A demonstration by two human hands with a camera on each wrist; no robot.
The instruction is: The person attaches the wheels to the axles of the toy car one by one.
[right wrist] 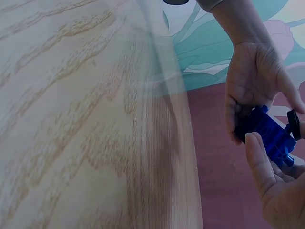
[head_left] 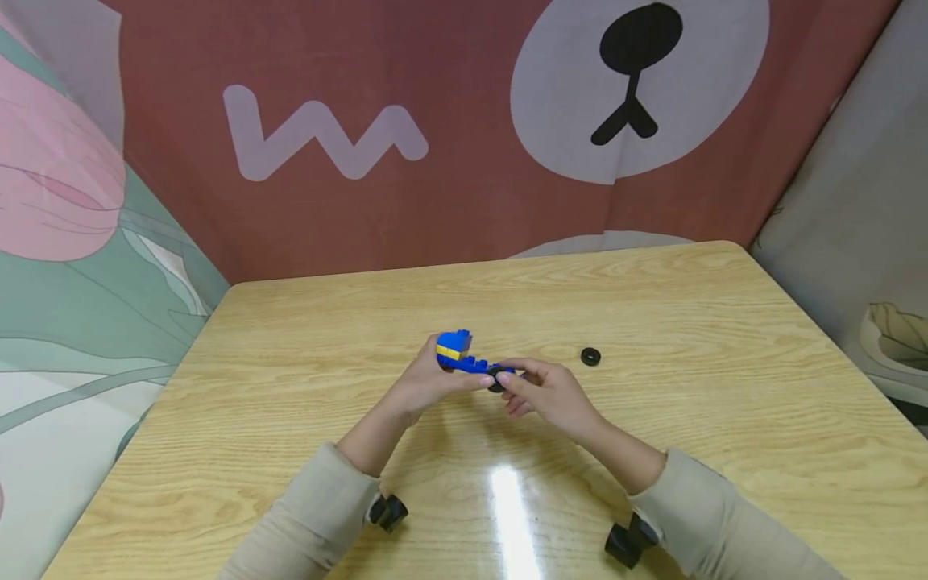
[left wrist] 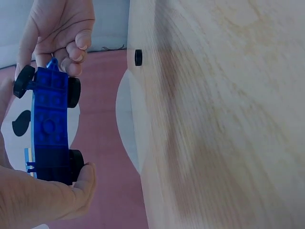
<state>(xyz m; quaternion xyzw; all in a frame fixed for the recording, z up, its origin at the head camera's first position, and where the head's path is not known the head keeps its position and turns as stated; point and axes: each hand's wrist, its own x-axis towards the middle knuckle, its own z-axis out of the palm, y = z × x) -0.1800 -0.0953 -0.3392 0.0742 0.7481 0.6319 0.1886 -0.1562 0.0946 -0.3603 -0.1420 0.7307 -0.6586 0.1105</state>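
Note:
A small blue toy car (head_left: 474,365) with a blue and yellow block at one end is held above the table between both hands. My left hand (head_left: 424,385) grips it at the block end. At the other end my right hand (head_left: 554,396) pinches a black wheel (head_left: 496,379) between thumb and fingers. In the left wrist view the studded blue underside (left wrist: 50,125) shows, with the pinched wheel (left wrist: 24,82) tilted at its axle peg. Two more wheels sit along the opposite side, and a bare peg (left wrist: 30,167) sticks out near my left palm.
A loose black wheel (head_left: 590,356) lies on the wooden table (head_left: 326,346), beyond and right of my right hand. Black wrist-worn devices (head_left: 389,512) show by both sleeves. A printed cloth (head_left: 449,209) hangs behind the table's far edge.

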